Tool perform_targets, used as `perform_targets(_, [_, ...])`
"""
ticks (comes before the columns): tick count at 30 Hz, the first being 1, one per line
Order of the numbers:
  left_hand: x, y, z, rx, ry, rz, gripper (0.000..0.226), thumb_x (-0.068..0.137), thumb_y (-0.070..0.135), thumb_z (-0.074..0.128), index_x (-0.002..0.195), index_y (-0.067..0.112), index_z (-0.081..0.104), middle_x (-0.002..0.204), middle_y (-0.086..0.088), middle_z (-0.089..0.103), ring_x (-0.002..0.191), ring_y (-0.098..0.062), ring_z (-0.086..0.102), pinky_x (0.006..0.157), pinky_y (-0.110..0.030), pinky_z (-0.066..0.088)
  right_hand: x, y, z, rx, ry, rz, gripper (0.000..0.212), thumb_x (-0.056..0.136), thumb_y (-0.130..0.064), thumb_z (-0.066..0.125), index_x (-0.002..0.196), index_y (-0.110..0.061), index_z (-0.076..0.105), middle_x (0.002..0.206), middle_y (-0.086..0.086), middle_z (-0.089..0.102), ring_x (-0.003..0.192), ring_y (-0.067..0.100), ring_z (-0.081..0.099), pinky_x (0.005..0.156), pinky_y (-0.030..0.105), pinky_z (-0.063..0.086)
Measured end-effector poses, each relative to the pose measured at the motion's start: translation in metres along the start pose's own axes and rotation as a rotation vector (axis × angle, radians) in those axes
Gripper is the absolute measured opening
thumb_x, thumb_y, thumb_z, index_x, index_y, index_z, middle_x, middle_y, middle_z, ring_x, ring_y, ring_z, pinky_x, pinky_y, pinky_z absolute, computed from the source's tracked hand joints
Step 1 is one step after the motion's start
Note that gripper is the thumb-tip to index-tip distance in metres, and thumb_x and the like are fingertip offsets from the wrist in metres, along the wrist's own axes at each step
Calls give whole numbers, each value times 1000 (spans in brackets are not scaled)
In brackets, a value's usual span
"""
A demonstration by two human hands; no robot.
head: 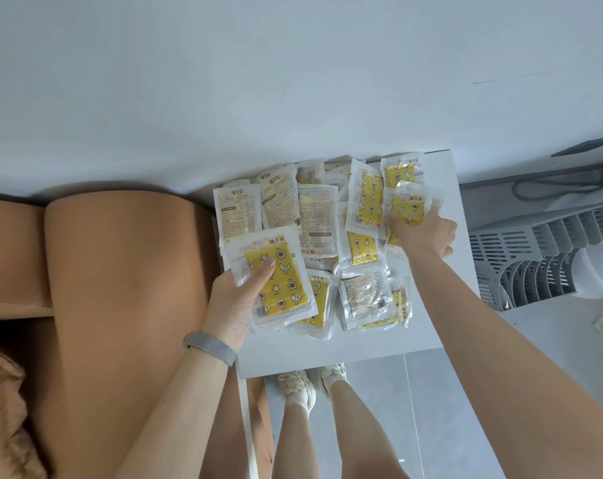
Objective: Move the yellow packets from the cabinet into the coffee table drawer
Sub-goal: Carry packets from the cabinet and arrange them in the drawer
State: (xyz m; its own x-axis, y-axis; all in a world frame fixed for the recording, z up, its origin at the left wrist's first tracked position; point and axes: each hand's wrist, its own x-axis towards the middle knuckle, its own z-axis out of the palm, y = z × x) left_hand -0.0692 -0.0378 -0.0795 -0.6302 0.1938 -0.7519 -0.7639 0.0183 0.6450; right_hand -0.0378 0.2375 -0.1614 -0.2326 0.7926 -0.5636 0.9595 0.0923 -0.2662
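Several yellow packets [362, 202] in clear wrappers, printed with stars and flowers, lie spread over the white cabinet top [327, 350]; some lie face down showing beige text. My left hand [229, 307] holds one yellow packet [276, 285] by its lower left corner, thumb on its face, above the cabinet's left edge. My right hand [426, 235] reaches to the far right of the pile and grips another yellow packet [409, 209] at its lower edge. No coffee table drawer is in view.
A tan sofa arm [120, 288] presses against the cabinet's left side. A grey slatted rack [542, 257] and a black cable [552, 186] lie on the floor to the right. A white wall rises behind. My feet [310, 385] stand at the cabinet's front edge.
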Motion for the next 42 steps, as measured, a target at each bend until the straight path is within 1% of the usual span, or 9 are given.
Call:
perform_targets(4, [3,-1,0,1,5,-6,38,74,26,69,111,17,66,107,-6,74,97,-24,71,66,-34,59,1,8,-2,172,6,-113,36,79,-42,77,95,-15,61,111,9,57,75,18,52,63,26,43])
perform_targets(7, [5,-6,2,-2,1,-12,38,75,25,69,112,16,66,107,-6,74,98,-25,71,68,-37,60,1,16,-8,249,-26,-175,24,81,-35,77,86,-19,60,79,-6,62,66,7,54,53,17,36])
perform_targets(13, [4,-15,14,8,-39,-23,45,75,25,69,119,17,62,111,-8,73,99,-27,71,76,-44,60,-14,35,-40,519,-3,-170,27,84,-30,75,105,-21,61,97,-8,68,87,10,64,76,26,50])
perform_targets(19, [-32,10,39,113,-177,18,31,77,23,67,107,20,66,102,-3,75,91,-23,73,71,-42,61,-83,64,-104,857,-20,-125,25,87,-23,73,110,-21,62,93,-14,71,76,-3,68,64,15,54])
perform_targets(23, [-81,47,65,283,-303,119,25,86,15,65,110,21,67,108,-3,74,101,-23,70,82,-42,57,-156,90,-160,1013,-12,-100,12,91,-20,68,102,-21,66,93,-7,75,82,9,73,70,25,59])
perform_targets(27, [-146,78,97,374,-490,160,42,78,19,68,119,12,63,112,-6,72,104,-24,69,85,-42,58,-235,121,-215,1187,26,-101,12,94,-16,63,106,-18,64,100,1,75,90,23,73,73,37,60])
perform_targets(32, [-223,85,141,538,-646,238,39,81,19,77,117,13,62,108,-5,74,101,-22,70,83,-42,57,-315,169,-263,1365,209,-70,16,93,-15,62,109,-18,63,100,2,75,91,22,73,70,32,59])
perform_targets(36, [-281,71,184,686,-831,268,30,82,13,73,109,15,61,101,-2,75,93,-18,72,71,-29,59,-364,215,-290,1521,397,27,23,92,-14,64,114,-16,62,105,3,74,97,25,71,82,47,58])
perform_targets(42, [-364,30,243,830,-1081,239,39,75,20,77,109,15,60,101,0,75,96,-20,72,78,-39,60,-437,291,-318,1642,645,169,24,87,-14,69,110,-17,65,101,2,75,96,25,72,84,45,58])
